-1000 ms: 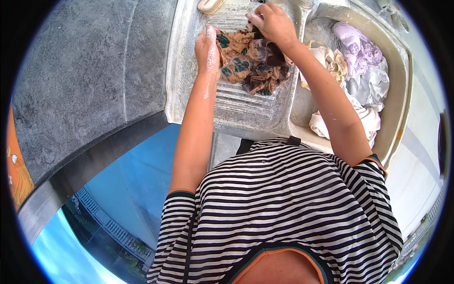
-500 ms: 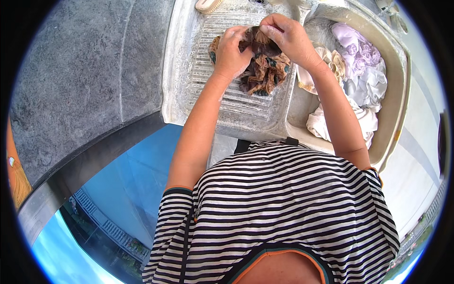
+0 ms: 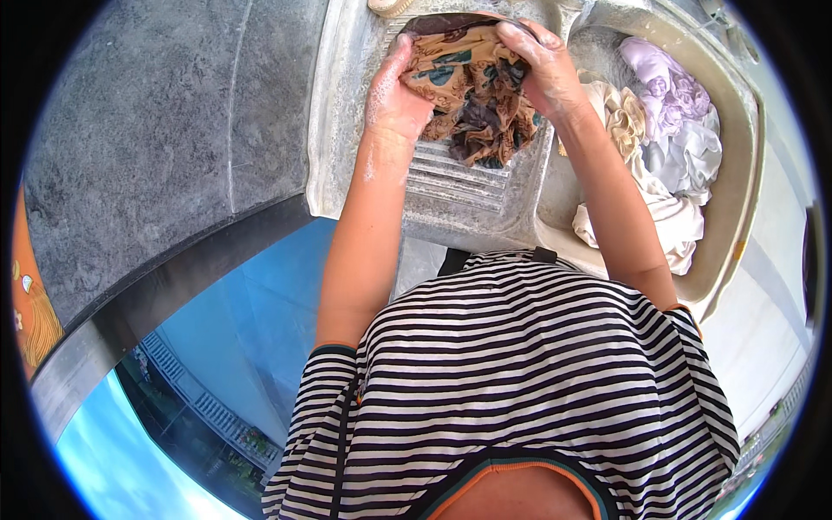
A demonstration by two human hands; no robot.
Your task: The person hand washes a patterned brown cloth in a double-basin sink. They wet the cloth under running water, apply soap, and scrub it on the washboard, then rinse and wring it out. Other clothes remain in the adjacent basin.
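Observation:
A wet brown and tan patterned garment (image 3: 472, 74) with dark green patches is spread between my two hands above the ridged washboard (image 3: 455, 186). My left hand (image 3: 397, 94), streaked with suds, grips its left edge, thumb in front and the other fingers mostly hidden behind the cloth. At the upper right edge, my right hand (image 3: 548, 74) holds it, with suds on the thumb. A dark brown band runs along the top between them. The lower part hangs bunched and crumpled close over the ridges.
Right of the washboard is a sink basin (image 3: 737, 204) holding a lavender cloth (image 3: 663, 78), a pale grey cloth (image 3: 685, 160), a cream cloth (image 3: 620, 113) and a white cloth (image 3: 680, 230). A brush (image 3: 390, 7) lies at the top. Dark grey stone (image 3: 143, 113) borders the left.
My hands have moved apart and pulled the bunched garment open, so its patterned panel and dark band now show. More suds are visible on my left hand and wrist.

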